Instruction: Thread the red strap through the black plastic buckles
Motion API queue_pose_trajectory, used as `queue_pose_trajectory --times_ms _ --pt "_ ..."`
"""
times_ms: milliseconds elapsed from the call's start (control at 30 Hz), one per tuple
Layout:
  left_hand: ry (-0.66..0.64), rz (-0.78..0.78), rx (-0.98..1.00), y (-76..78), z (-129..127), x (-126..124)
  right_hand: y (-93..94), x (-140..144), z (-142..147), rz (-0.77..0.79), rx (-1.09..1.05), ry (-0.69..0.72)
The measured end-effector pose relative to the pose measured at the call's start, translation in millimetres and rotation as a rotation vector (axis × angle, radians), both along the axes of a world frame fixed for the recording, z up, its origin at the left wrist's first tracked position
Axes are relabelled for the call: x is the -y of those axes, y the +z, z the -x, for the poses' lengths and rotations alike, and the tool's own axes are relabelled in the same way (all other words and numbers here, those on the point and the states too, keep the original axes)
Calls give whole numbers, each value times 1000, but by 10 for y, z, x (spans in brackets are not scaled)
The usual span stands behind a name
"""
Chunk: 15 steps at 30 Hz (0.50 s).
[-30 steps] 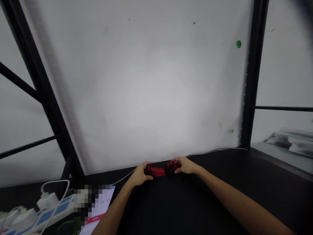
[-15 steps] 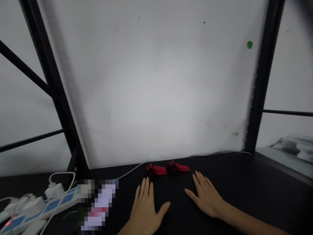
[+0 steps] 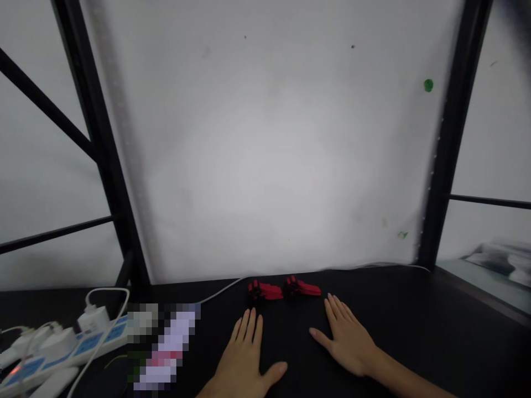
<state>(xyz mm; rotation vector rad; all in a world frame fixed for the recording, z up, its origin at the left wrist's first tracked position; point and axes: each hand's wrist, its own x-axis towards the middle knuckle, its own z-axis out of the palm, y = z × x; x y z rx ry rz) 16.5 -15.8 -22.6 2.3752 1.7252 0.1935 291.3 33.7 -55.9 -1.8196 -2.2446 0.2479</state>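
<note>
Left hand: my left hand [image 3: 244, 362] is lying flat on the black worktop [image 3: 415, 326], fingers spread, gripping nothing.
Right hand: my right hand [image 3: 348, 342] is resting palm down just beside it, open and empty, the two hands sitting apart.
Red pieces: two small red-and-black pieces [image 3: 284, 289] are lying end to end just beyond my fingertips, touching neither hand.
Left side: a power strip [image 3: 62, 354] with plugged chargers is sitting well off past my left hand.

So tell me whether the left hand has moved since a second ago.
Yes. The left hand drew back from the red pieces toward the person, now flat on the table.
</note>
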Motion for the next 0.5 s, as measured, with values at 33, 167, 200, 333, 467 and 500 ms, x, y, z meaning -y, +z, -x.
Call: queue_pose_trajectory --times_ms 33,167,200,333,467,500 --pt "-2 -5 9 -2 3 -2 5 2 3 5 -2 -1" --pt "-14 -18 40 -25 15 7 29 4 4 6 -38 -3" --pt "-21 -26 57 -37 26 8 30 2 1 4 -50 -2" --pt "39 -185 185 -60 89 -74 20 -12 -16 6 -82 1" --pt "116 -422 339 55 132 -385 24 -17 -26 24 -49 0" --pt "122 -434 351 94 138 -485 27 -17 -28 26 -42 2"
